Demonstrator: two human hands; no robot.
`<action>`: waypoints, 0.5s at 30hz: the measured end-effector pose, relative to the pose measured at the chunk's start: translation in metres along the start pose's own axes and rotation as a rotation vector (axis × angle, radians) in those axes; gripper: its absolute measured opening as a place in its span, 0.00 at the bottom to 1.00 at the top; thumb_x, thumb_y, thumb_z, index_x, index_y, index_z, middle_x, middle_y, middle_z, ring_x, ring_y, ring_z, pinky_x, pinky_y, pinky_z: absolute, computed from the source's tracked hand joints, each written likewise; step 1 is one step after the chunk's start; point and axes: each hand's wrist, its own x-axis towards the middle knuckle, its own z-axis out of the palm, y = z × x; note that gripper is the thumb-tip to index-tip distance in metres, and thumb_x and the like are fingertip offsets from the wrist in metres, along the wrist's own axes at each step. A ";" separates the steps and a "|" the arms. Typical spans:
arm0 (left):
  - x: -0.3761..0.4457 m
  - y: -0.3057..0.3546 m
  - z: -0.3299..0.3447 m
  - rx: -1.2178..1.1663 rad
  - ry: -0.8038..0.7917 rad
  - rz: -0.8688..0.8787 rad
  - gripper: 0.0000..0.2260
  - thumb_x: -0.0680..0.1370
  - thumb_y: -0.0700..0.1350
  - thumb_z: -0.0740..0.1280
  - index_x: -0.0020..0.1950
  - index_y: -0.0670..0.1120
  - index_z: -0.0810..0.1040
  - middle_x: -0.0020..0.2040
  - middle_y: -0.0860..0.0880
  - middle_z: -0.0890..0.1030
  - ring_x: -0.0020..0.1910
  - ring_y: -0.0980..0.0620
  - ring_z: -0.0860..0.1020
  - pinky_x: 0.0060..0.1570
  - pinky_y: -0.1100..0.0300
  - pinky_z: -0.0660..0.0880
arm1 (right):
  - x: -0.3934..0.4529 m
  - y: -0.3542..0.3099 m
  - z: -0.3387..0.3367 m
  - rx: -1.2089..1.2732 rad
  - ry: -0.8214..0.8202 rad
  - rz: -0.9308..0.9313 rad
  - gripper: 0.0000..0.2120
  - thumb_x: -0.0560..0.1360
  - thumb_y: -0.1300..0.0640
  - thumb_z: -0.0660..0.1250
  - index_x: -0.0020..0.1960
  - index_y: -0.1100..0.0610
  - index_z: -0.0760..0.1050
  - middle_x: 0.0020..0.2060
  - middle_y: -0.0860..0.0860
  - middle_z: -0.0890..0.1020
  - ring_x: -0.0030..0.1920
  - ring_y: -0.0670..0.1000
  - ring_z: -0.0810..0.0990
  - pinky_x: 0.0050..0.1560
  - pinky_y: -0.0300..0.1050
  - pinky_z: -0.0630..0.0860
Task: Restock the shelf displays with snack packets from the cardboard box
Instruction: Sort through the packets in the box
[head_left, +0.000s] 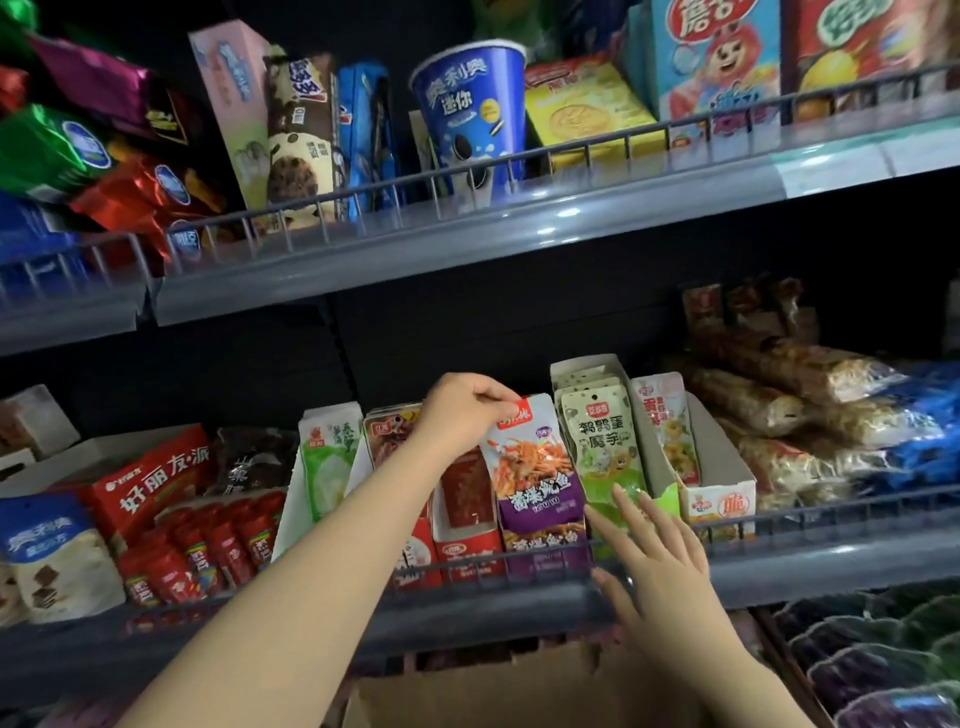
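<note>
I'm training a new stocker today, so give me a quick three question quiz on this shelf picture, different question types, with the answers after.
1. True or false: the left hand pinches the top of the purple and white snack packet.
2. Multiple choice: the right hand is A) gripping a packet, B) open with fingers spread near the green packet, C) inside the cardboard box.
3. Fill in: the blue cookie cup stands on the ___ shelf.

Key: 1 true; 2 B; 3 upper.

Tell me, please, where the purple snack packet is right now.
Middle shelf, centre: the purple snack packet is pinched by the left hand, between red packets and green packets.
</note>
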 end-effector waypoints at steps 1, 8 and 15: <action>0.007 0.001 0.003 0.027 0.003 -0.006 0.04 0.74 0.41 0.71 0.46 0.50 0.83 0.41 0.56 0.81 0.40 0.63 0.78 0.36 0.72 0.73 | 0.001 0.003 0.004 -0.035 0.006 -0.013 0.24 0.73 0.40 0.50 0.67 0.45 0.66 0.66 0.50 0.75 0.70 0.53 0.60 0.73 0.49 0.54; 0.039 -0.001 0.020 0.220 -0.068 -0.028 0.05 0.75 0.43 0.70 0.43 0.54 0.82 0.43 0.56 0.81 0.44 0.58 0.79 0.41 0.64 0.75 | 0.001 0.009 0.019 -0.083 0.086 -0.030 0.26 0.68 0.40 0.53 0.66 0.41 0.68 0.61 0.52 0.79 0.65 0.55 0.67 0.66 0.54 0.54; 0.038 -0.029 0.047 0.329 -0.097 -0.052 0.06 0.74 0.43 0.71 0.49 0.51 0.81 0.48 0.53 0.79 0.44 0.56 0.76 0.46 0.61 0.74 | 0.003 0.002 0.023 -0.106 0.133 -0.065 0.40 0.54 0.43 0.80 0.64 0.42 0.71 0.58 0.55 0.79 0.63 0.59 0.67 0.61 0.59 0.59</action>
